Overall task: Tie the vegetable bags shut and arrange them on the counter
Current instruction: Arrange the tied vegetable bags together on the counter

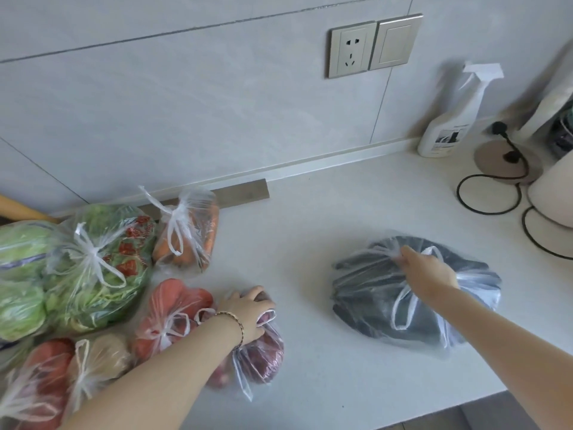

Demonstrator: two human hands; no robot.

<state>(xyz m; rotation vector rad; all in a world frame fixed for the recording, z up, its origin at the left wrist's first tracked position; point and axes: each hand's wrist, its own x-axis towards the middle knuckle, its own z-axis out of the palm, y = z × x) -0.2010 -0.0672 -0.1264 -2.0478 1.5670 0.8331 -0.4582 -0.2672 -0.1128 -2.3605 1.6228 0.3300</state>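
Note:
On the white counter (310,231) several knotted clear bags cluster at the left: leafy greens (99,268), carrots (189,234), red peppers (173,311), potatoes (96,361), tomatoes (40,383). My left hand (248,308) rests on top of a bag of purple-red onions (263,355), fingers curled over it. To the right, apart from the cluster, lies a bag of dark eggplants (387,299). My right hand (424,268) pinches the gathered top of this bag near its knot; loose handles trail beside my wrist.
A spray bottle (449,119) stands against the back wall at right. A round kettle base (502,162) with a looping black cord (486,193) and a white appliance (552,193) fill the right corner. A wall socket (352,49) sits above. The counter's front edge runs at lower right.

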